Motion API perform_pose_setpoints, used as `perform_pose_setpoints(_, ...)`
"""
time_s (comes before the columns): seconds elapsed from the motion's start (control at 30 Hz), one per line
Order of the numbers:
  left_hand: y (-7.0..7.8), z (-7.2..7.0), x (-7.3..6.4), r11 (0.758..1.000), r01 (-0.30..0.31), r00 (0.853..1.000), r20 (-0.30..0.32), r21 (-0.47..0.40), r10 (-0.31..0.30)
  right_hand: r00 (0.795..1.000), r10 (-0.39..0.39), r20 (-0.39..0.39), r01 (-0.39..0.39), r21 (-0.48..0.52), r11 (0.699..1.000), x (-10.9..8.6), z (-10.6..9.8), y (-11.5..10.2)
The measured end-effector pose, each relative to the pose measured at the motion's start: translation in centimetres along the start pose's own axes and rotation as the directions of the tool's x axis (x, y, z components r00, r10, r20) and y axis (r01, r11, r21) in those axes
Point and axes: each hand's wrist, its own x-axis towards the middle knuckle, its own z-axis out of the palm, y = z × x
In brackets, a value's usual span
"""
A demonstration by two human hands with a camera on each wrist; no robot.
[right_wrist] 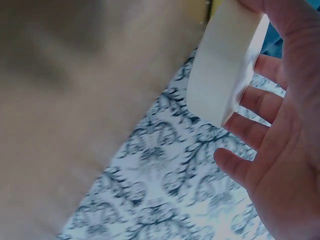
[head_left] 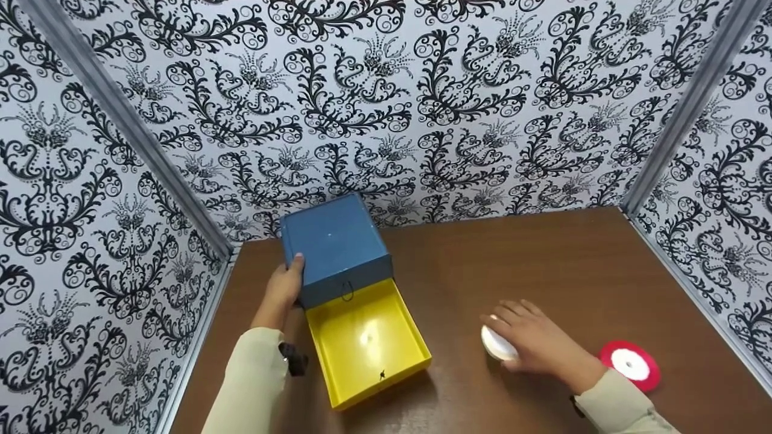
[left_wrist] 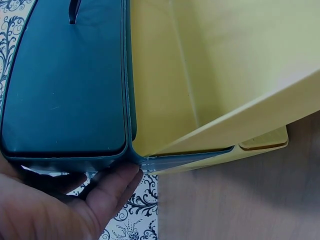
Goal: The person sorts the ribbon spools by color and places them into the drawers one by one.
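A blue box (head_left: 335, 238) stands at the back left with its yellow drawer (head_left: 344, 355) pulled out towards the front. My left hand (head_left: 283, 286) holds the box by its left side, thumb on the top edge. From the left wrist view, the fingers (left_wrist: 114, 192) lie against the box's side near the drawer opening. Over the table to the right, my right hand (head_left: 534, 337) grips a white ribbon roll (head_left: 497, 346) between thumb and fingers. The roll's broad cream rim (right_wrist: 220, 65) shows in the right wrist view. Nothing lies inside the drawer.
A red ribbon spool (head_left: 650, 369) with a white centre lies on the brown table (head_left: 518, 259), beyond my right wrist. Patterned panels (head_left: 386, 108) enclose the table at the back and both sides. The box stands close to the back panel.
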Motion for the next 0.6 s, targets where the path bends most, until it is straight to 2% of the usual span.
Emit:
perform_pose_setpoints(0.27, -0.2, -0.1, 0.1, 1.000, 0.000, 1.000, 0.005, 0.001, 0.000, 0.989, -0.145, -0.028, 0.143, -0.060, 0.988, 3.6, -1.8, -1.5)
perform_pose_setpoints(0.6, 0.2, 0.1, -0.2, 0.998, 0.008, 1.000, 0.023, -0.062, -0.006, 0.967, -0.249, 0.058, 0.255, -0.152, 0.955, 7.2, -4.1, -3.1)
